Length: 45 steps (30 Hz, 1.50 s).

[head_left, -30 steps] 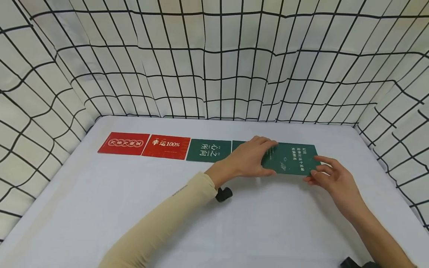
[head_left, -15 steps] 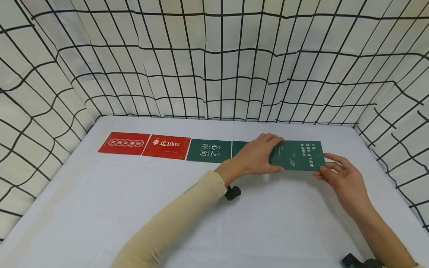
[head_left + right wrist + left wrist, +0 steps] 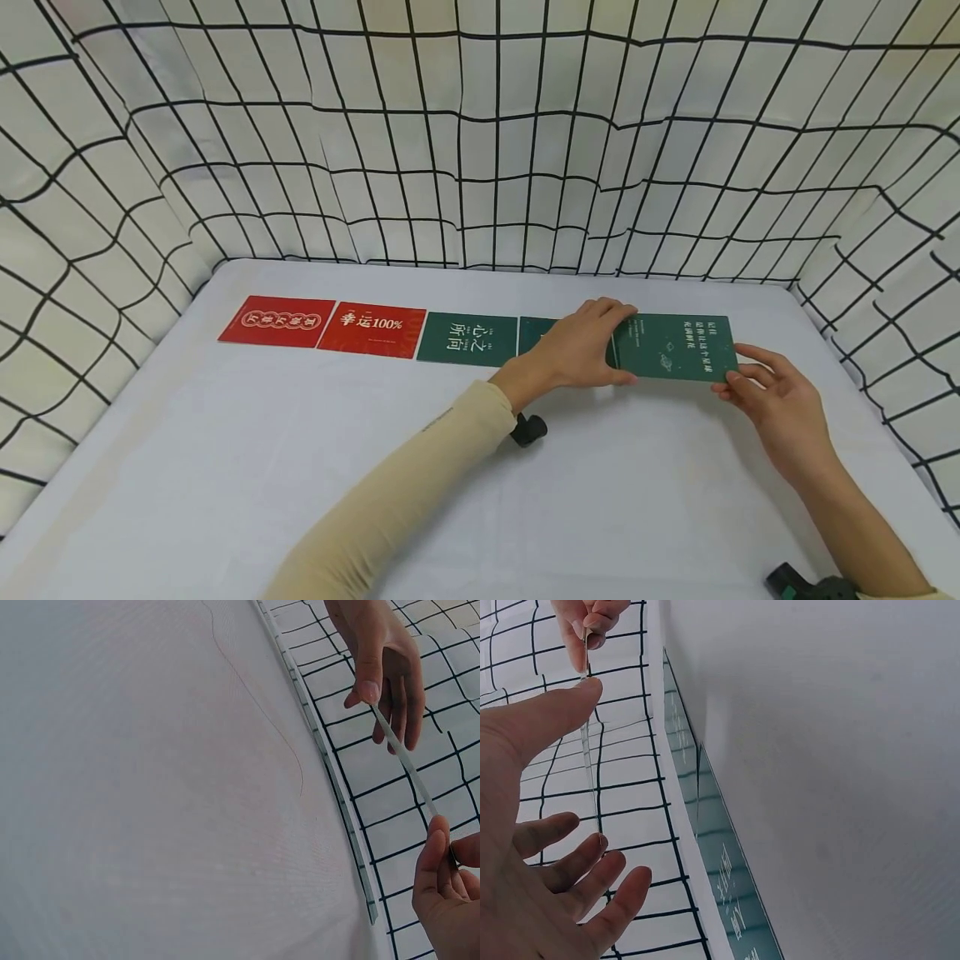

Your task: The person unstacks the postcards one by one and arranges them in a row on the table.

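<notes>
A green printed card (image 3: 671,346) with white lettering is held between both hands near the far right of the table. My left hand (image 3: 573,346) spans its left end, thumb at the near edge and fingers at the far edge. The right hand (image 3: 776,404) pinches its right end between thumb and fingers. Edge-on in the right wrist view, the card (image 3: 405,761) is raised off the tabletop. To its left lie another green card (image 3: 534,333), partly hidden by my left hand, and a green card (image 3: 467,337) with large white characters.
Two red cards, one with ringed lettering (image 3: 277,322) and one reading 100% (image 3: 372,328), continue the row leftward. A white cloth (image 3: 375,467) covers the table. Black wire grid (image 3: 495,142) fences the back and sides. A thin reddish line (image 3: 259,705) runs over the cloth.
Both hands have moved to the right with the green card between them, and the card has shifted slightly farther back. The row of cards on the table has not moved.
</notes>
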{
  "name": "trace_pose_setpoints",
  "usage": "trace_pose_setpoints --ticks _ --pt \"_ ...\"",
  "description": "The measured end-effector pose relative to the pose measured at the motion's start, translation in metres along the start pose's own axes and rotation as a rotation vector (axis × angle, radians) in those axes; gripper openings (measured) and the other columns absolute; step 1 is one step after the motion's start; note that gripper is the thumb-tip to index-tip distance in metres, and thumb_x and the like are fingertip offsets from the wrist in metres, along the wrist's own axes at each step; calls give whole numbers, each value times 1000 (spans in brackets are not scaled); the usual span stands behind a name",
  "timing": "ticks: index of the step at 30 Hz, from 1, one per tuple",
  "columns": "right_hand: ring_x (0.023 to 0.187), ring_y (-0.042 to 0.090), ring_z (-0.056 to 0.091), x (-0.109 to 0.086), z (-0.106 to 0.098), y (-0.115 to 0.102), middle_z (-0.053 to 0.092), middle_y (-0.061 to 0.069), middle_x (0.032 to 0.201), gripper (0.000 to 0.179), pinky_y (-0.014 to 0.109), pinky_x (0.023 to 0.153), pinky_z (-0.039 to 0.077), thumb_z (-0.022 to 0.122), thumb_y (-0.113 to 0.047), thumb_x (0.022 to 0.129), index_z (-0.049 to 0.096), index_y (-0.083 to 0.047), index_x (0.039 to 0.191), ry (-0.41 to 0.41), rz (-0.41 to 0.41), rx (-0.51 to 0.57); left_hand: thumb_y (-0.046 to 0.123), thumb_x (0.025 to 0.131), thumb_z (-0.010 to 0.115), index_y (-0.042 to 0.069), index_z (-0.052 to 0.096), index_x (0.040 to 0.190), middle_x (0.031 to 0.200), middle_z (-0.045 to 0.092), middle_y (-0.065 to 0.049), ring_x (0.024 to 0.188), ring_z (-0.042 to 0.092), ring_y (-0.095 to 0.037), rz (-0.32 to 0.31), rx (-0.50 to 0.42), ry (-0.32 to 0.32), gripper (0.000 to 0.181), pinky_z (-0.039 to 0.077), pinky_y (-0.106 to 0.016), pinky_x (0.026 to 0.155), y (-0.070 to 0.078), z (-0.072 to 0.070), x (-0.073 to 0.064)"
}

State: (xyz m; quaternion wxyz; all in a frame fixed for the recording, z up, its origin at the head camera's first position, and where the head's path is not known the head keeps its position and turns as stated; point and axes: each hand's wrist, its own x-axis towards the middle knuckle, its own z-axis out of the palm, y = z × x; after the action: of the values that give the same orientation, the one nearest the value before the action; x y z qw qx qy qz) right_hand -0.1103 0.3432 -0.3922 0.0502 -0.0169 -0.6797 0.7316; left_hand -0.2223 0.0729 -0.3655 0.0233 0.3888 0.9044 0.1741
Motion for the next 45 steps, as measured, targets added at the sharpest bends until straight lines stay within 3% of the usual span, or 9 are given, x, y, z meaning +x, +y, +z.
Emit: trace_pose_setpoints --ticks 17,25,34,45 --pt "88 8 78 3 -12 0 69 -1 102 41 17 82 61 68 -9 100 50 -14 136 76 19 30 54 86 81 19 41 159 159 47 -1 148 45 -17 -58 -66 7 90 49 -34 116 4 10 17" --pt "87 9 78 4 -14 -2 76 -2 100 45 17 81 61 68 -12 101 45 -14 140 75 53 44 54 87 80 20 42 158 161 45 0 150 43 -17 -85 -77 6 87 47 -35 118 6 15 24" --pt "82 6 78 5 -15 1 80 -7 97 71 16 79 61 69 -14 101 26 -10 158 100 95 -22 52 88 80 20 42 158 161 44 1 150 43 -16 -83 -104 3 86 48 -34 117 10 21 29" --pt "78 9 76 6 -23 -2 80 -5 94 65 17 76 61 70 -12 100 33 -14 153 132 88 16 54 88 79 22 41 159 164 41 2 151 41 -15 -84 -129 1 87 47 -35 118 16 25 38"
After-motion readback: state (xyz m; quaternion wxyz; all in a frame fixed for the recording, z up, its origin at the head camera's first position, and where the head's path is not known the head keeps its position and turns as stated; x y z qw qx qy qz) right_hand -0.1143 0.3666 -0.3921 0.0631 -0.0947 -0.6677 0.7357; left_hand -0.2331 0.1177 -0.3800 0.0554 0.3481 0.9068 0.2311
